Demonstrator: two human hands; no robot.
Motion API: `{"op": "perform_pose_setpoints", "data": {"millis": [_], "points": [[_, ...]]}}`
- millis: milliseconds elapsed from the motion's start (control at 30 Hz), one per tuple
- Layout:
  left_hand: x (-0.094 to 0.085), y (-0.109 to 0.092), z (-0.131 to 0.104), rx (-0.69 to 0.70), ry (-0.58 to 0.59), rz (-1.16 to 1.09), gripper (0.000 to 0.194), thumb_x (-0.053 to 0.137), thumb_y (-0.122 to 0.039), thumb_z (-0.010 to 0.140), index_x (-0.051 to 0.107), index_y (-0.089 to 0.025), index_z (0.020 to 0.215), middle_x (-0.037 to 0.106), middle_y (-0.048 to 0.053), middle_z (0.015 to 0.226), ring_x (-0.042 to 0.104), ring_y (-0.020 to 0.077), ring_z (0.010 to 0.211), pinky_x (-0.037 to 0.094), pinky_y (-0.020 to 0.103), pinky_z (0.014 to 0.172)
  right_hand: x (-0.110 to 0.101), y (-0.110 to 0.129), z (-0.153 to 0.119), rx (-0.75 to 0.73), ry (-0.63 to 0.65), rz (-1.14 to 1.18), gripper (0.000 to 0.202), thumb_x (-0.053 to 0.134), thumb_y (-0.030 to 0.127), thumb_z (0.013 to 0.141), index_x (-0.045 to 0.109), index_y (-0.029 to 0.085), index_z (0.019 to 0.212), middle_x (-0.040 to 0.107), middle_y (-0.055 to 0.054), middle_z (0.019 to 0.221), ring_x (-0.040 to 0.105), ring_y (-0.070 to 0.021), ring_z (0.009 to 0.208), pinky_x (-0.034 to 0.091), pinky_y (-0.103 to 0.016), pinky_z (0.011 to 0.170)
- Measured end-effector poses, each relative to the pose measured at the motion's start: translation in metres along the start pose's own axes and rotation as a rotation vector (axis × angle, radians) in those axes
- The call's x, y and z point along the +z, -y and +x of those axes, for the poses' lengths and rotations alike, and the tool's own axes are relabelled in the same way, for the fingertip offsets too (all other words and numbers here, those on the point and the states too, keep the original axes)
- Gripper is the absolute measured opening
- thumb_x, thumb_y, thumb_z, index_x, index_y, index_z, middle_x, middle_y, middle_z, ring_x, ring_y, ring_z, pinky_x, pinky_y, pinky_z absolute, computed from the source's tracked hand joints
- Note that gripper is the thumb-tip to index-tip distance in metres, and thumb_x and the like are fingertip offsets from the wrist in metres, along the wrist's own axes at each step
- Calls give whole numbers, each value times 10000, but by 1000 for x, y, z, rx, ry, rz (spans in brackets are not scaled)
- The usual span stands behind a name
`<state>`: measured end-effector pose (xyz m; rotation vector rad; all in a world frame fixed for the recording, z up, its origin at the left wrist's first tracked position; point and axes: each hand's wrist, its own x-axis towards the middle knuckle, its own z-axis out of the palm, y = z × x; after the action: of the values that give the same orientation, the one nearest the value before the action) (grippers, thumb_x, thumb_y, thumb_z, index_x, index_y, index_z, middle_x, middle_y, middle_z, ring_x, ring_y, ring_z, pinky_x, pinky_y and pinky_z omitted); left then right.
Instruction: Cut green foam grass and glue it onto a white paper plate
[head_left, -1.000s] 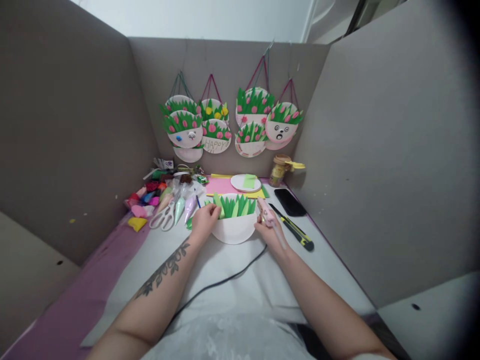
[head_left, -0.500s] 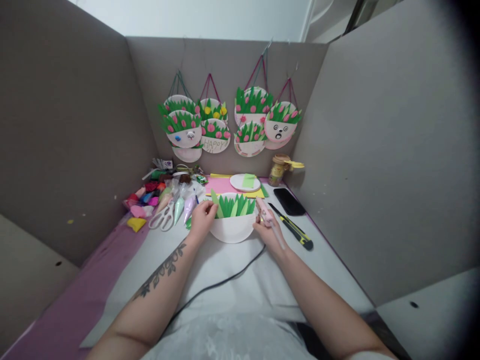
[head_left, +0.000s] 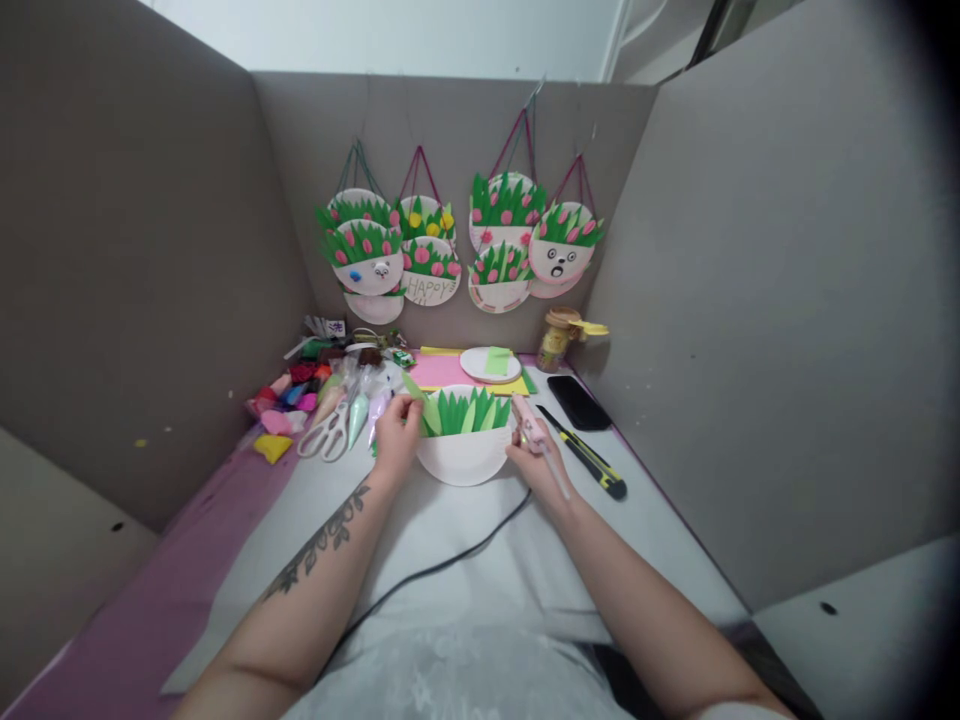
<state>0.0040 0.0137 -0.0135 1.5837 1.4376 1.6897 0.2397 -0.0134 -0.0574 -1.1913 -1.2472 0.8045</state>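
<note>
A white paper-plate pocket [head_left: 463,461] lies in the middle of the table, with pointed dark and light green paper leaves [head_left: 466,413] standing up along its straight edge. At its left end my left hand [head_left: 397,436] pinches a light green paper leaf [head_left: 412,388] between thumb and fingers; the leaf tilts up and left. My right hand [head_left: 541,468], at the plate's right edge, is wrapped around a pink hot glue gun [head_left: 530,428]. Its fingertips touch or nearly touch the plate; I cannot tell which. A black cord [head_left: 442,566] runs across the table from under the right hand.
White scissors [head_left: 327,434], piping bags [head_left: 358,414] and colourful clay-like pieces [head_left: 276,422] lie left. A utility knife [head_left: 592,463], phone [head_left: 578,403] and jar [head_left: 556,340] stand or lie right. Behind are paper sheets [head_left: 439,371] and a plate [head_left: 472,364]. Finished plate baskets [head_left: 499,290] hang on the back panel.
My left hand has shifted slightly left, and the light green leaf it pinches has moved left and tilted outward. The right hand with the glue gun has stayed in place.
</note>
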Motion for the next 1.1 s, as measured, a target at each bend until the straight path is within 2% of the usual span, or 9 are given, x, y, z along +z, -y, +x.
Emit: {"op": "perform_pose_setpoints", "data": {"millis": [300, 467, 633, 833, 933, 1100], "points": [[-4, -1, -1, 45, -54, -16, 169, 522, -343, 876, 578, -210, 789, 543, -12, 687, 485, 145, 661, 367, 250, 627, 1, 12, -5, -32, 13, 7, 331, 662, 244, 679, 533, 227, 983, 561, 17, 788, 495, -139, 629, 408, -262, 605], [-7, -4, -7, 142, -93, -92, 228, 533, -392, 892, 574, -203, 770, 532, -12, 660, 494, 131, 622, 397, 244, 613, 0, 18, -12, -91, -105, -42, 265, 635, 288, 749, 504, 241, 975, 594, -3, 878, 539, -153, 694, 434, -274, 656], [-7, -3, -10, 263, -31, -168, 200, 533, -369, 909, 594, -200, 822, 630, 21, 774, 587, 141, 677, 464, 261, 644, -1, 11, -9, -124, -176, -170, 252, 619, 315, 752, 491, 237, 955, 617, 5, 857, 580, -181, 737, 445, -311, 714], [-9, 1, -8, 408, 109, -27, 171, 517, -281, 918, 613, -209, 796, 647, 25, 766, 624, 158, 737, 488, 286, 692, 1, 8, -8, -146, -156, -210, 233, 608, 331, 758, 488, 242, 936, 626, 14, 836, 593, -180, 718, 446, -296, 682], [-8, 5, -7, 397, 152, 17, 182, 508, -279, 922, 617, -208, 794, 646, 23, 773, 623, 154, 723, 489, 288, 690, 2, 10, -9, -138, -166, -218, 227, 605, 328, 757, 490, 241, 933, 633, 11, 838, 598, -179, 716, 451, -294, 683], [-6, 11, -7, 329, 144, 17, 205, 491, -318, 933, 615, -211, 809, 642, 25, 776, 619, 155, 708, 491, 292, 681, 3, 12, -10, -142, -159, -214, 237, 605, 345, 756, 488, 241, 935, 636, 7, 833, 597, -181, 708, 451, -294, 674]]}}
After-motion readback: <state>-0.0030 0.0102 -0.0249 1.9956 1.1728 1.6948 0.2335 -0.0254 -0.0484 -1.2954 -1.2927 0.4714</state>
